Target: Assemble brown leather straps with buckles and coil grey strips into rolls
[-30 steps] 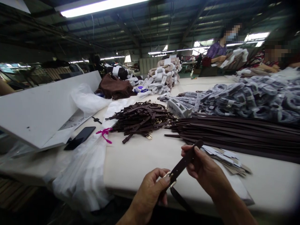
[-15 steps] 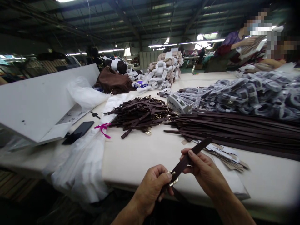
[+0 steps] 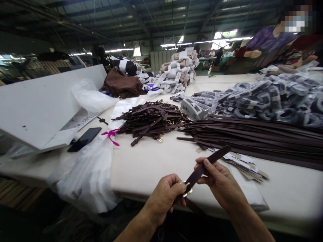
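Observation:
Between my hands runs a dark brown leather strap (image 3: 196,174), slanting up to the right with its rounded tip free. My left hand (image 3: 165,195) is closed at the gold buckle (image 3: 188,190), thumb pressed on it, and the strap passes through the buckle. Higher up, my right hand (image 3: 219,178) pinches the strap between thumb and fingers. The lower part of the strap drops below the table edge into shadow. Beyond my hands lie a heap of short buckled straps (image 3: 153,119) and a stack of long brown straps (image 3: 252,136).
Paper tags (image 3: 246,166) lie right of my hands. A tape dispenser (image 3: 193,109) stands behind the straps. Plastic-wrapped coils (image 3: 272,97) fill the back right. Leftward are a phone (image 3: 85,139), plastic bags (image 3: 85,181), a white board (image 3: 55,104) and a brown bag (image 3: 123,82). A person (image 3: 264,43) stands across the table.
My hands keep their hold on the strap and buckle, almost in place. The view has shifted slightly. The person across the table has lowered the arm and no longer holds up the tan item.

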Demonstrator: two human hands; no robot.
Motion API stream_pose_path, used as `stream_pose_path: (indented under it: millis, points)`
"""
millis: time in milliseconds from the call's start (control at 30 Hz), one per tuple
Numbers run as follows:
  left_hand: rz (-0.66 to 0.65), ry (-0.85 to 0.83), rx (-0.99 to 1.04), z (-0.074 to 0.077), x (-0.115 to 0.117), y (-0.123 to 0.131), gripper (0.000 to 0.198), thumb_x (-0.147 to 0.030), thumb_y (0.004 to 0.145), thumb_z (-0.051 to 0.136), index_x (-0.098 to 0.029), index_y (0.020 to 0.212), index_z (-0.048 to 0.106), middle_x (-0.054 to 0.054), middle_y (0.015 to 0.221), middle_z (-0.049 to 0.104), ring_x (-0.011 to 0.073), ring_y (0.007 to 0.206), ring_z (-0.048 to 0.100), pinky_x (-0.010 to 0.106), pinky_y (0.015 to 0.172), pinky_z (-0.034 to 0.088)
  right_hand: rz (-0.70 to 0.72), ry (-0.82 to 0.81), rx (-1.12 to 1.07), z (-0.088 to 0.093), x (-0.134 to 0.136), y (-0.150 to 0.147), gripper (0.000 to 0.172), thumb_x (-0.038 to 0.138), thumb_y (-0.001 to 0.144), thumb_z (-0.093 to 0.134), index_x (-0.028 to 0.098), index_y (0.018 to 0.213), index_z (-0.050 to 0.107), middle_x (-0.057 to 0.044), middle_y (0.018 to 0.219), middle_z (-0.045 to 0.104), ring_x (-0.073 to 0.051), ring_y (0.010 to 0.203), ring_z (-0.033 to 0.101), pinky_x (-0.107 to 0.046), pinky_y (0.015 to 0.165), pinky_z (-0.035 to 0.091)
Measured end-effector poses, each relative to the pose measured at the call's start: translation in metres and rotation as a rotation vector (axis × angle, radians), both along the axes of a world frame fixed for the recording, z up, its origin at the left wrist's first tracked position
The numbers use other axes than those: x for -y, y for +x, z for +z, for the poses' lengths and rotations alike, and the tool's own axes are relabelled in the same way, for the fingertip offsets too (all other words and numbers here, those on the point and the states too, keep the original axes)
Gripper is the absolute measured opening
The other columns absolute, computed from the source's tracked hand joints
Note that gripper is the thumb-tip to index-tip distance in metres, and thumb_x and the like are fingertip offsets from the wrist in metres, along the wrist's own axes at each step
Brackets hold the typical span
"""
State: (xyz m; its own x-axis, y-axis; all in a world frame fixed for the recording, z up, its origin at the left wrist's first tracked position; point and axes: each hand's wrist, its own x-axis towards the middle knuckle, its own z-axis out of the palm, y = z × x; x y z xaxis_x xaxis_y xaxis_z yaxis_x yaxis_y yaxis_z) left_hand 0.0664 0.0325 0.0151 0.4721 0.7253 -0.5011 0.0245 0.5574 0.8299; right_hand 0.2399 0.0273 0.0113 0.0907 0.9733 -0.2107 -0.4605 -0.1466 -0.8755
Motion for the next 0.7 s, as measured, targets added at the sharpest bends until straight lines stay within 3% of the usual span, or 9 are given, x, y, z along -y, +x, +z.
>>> stream_pose_path:
  millis: [133,300,367,533,633,700]
  points:
    - [-0.075,0.045,-0.091,0.002,-0.005,0.003,0.022,-0.036,0.070,0.055,-0.017,0.070,0.043,-0.006,0.050,0.044,0.0029,0.036,0.032,0.014,0.033,0.017,-0.002,0.053,0.237,0.006,0.005,-0.006,0.024,0.041,0.082,0.059,0.019,0.091,0.064,-0.002,0.076,0.063,-0.013,0.066,0.060,-0.021,0.052,0.054]
    - [-0.311,0.148,-0.116,0.006,-0.024,0.009,0.023,-0.032,0.068,0.055,-0.017,0.063,0.039,-0.006,0.053,0.044,0.0020,0.041,0.030,0.015,0.039,0.021,0.021,0.291,0.819,0.024,0.013,-0.020,0.021,0.035,0.086,0.052,0.019,0.087,0.066,-0.004,0.071,0.065,-0.016,0.062,0.060,-0.026,0.056,0.049]
    - [-0.410,0.160,-0.112,0.012,-0.036,0.008,0.021,-0.029,0.065,0.058,-0.016,0.059,0.042,-0.006,0.050,0.043,0.0018,0.040,0.029,0.016,0.039,0.019,0.081,0.369,0.941,0.030,0.012,-0.021,0.022,0.032,0.088,0.050,0.020,0.081,0.066,-0.003,0.067,0.064,-0.016,0.061,0.059,-0.025,0.055,0.046]
    - [-0.653,0.186,-0.105,0.030,-0.060,0.006,0.014,-0.025,0.060,0.064,-0.015,0.061,0.054,-0.006,0.049,0.045,0.0041,0.039,0.033,0.018,0.037,0.022,0.150,0.313,0.783,0.037,0.001,-0.011,0.023,0.036,0.089,0.048,0.019,0.087,0.063,0.001,0.060,0.059,-0.012,0.049,0.053,-0.022,0.046,0.043]
    - [-0.709,0.249,-0.077,0.032,-0.063,0.011,0.012,-0.024,0.061,0.063,-0.015,0.060,0.057,-0.004,0.051,0.047,0.0045,0.040,0.035,0.018,0.037,0.023,0.138,0.318,0.799,0.041,-0.003,-0.013,0.024,0.036,0.089,0.048,0.018,0.078,0.061,0.002,0.055,0.052,-0.010,0.047,0.046,-0.021,0.044,0.037]
    - [-0.707,0.272,-0.068,0.027,-0.063,0.017,0.010,-0.024,0.061,0.061,-0.015,0.059,0.055,-0.005,0.050,0.045,0.0046,0.038,0.034,0.018,0.036,0.024,0.121,0.340,0.797,0.043,-0.001,-0.021,0.026,0.033,0.089,0.047,0.018,0.072,0.059,0.001,0.058,0.053,-0.011,0.052,0.048,-0.022,0.049,0.038]
